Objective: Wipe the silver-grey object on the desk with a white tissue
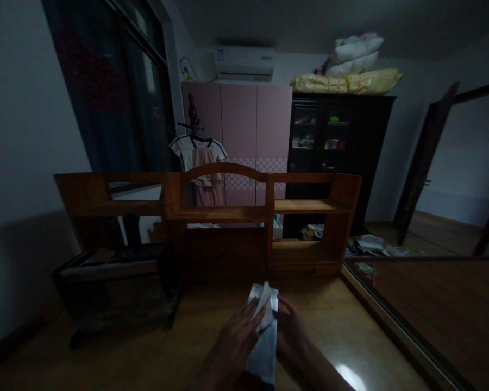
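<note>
A long, pale grey, box-shaped object (264, 355) stretches away from me above the wooden desktop, low in the middle of the view. Across its top my left hand (237, 338) presses a crumpled white tissue (264, 309), fingers close together over it. My right hand (294, 332) grips the object's right side near the far end, with its fingertips partly hidden. The room is dim, so I cannot make out what kind of thing the box-shaped object is.
A wooden shelf unit (218, 213) spans the back of the desktop (212, 309). To the left stands a dark, glossy box-like item (114, 293). A raised edge (385, 326) borders the right side. Farther back are a pink wardrobe (238, 119) and a dark cabinet (361, 146).
</note>
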Tool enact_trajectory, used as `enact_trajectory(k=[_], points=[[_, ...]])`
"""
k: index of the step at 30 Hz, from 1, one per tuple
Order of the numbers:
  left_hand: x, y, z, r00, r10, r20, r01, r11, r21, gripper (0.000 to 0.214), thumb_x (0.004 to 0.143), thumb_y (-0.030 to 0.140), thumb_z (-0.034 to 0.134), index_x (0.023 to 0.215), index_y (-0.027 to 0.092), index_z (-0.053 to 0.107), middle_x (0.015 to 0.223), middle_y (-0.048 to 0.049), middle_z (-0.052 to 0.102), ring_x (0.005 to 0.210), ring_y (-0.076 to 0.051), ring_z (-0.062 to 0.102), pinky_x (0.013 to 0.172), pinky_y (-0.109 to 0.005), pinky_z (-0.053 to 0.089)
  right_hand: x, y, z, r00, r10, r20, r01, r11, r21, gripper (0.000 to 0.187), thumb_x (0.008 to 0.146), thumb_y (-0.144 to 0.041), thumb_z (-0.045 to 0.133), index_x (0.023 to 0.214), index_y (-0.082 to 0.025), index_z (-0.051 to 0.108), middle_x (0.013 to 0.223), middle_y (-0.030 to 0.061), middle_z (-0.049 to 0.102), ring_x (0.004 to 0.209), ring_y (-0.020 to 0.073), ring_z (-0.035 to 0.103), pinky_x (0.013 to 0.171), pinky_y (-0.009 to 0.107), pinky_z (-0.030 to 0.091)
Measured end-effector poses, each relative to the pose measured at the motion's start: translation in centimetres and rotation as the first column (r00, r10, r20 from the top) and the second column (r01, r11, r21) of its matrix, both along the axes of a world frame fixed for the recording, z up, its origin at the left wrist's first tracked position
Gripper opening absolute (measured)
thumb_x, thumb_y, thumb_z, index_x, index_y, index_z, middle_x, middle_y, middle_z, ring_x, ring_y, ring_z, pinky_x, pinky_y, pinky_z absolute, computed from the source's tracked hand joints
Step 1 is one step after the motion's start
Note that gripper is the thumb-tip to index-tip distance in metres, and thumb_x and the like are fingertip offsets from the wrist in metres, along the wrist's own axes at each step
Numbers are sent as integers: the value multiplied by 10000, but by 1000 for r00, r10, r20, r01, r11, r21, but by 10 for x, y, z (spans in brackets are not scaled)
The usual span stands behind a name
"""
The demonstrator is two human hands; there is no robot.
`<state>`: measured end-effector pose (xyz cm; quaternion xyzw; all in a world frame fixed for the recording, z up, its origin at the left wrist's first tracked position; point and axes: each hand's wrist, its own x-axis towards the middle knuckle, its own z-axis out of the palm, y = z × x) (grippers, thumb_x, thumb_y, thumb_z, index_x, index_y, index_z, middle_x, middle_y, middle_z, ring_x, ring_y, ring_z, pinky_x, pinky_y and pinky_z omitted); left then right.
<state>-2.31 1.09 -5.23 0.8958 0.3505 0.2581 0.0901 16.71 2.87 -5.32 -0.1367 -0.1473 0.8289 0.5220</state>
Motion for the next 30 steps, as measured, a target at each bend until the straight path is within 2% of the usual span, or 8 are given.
enact_trajectory(k=[3, 5, 8, 14, 19, 22, 25, 30], points=[[4, -5, 6, 993, -108, -54, 111, 992, 56, 575, 1026, 407, 362, 1560, 310, 171, 1595, 0, 155, 1473, -229, 152, 1200, -459, 204, 1, 2, -5, 1000, -10, 11, 10, 1000, 19, 286, 865, -338, 604, 948, -93, 724, 889, 123, 722, 895, 278, 674, 859, 396, 502], [7, -7, 10, 976, -186, -110, 196, 977, 80, 579, 1021, 407, 383, 1557, 302, 192, 1591, 5, 174, 1474, -231, 152, 1207, -467, 177, 3, 4, -8, 998, -20, 54, 21, 1000, -17, 278, 845, -352, 621, 881, -97, 726, 814, 107, 720, 835, 269, 681, 847, 391, 507], [10, -7, 12, 963, -215, -162, 227, 972, 62, 533, 1028, 386, 366, 1542, 321, 241, 1582, 33, 202, 1475, -219, 157, 1210, -475, 173, 5, 5, -10, 994, -27, 104, 35, 997, -70, 283, 829, -364, 636, 827, -95, 723, 754, 103, 712, 799, 268, 684, 839, 380, 507], [9, 0, 6, 996, -47, -73, 43, 997, -60, 475, 1044, 395, 296, 1518, 407, 261, 1563, 75, 258, 1463, -195, 209, 1196, -480, 232, 3, 0, -2, 999, 22, 40, -22, 1000, -14, 314, 853, -368, 625, 893, -73, 726, 834, 132, 716, 849, 284, 679, 854, 390, 500], [4, 5, -4, 992, 121, 20, -119, 987, -107, 480, 1038, 424, 290, 1514, 359, 311, 1565, 31, 269, 1467, -211, 195, 1192, -504, 227, 0, -4, 3, 999, 21, 26, -21, 1000, 0, 333, 886, -385, 607, 988, -88, 714, 916, 143, 713, 874, 292, 675, 840, 407, 504], [-1, 3, -2, 982, 173, 76, -165, 981, -101, 492, 1038, 416, 298, 1525, 351, 285, 1585, 16, 213, 1470, -210, 184, 1191, -478, 243, 1, -4, 3, 1000, 11, 24, -11, 1000, -21, 321, 890, -376, 600, 962, -85, 714, 875, 142, 713, 871, 293, 675, 824, 400, 509], [-1, -3, 9, 995, 81, 66, -78, 996, -37, 501, 1042, 380, 311, 1538, 353, 248, 1592, 21, 192, 1473, -202, 173, 1195, -454, 237, 2, -2, 0, 1000, 7, 18, -6, 999, -42, 316, 890, -373, 595, 962, -90, 716, 857, 132, 716, 852, 285, 677, 809, 391, 510], [8, -14, 20, 969, -222, -110, 230, 971, 67, 525, 1031, 344, 372, 1541, 313, 250, 1578, 18, 230, 1464, -193, 207, 1209, -433, 200, 4, 6, -13, 1000, 2, 26, -1, 999, -48, 301, 864, -379, 614, 858, -99, 726, 786, 101, 718, 706, 224, 671, 748, 330, 515]])
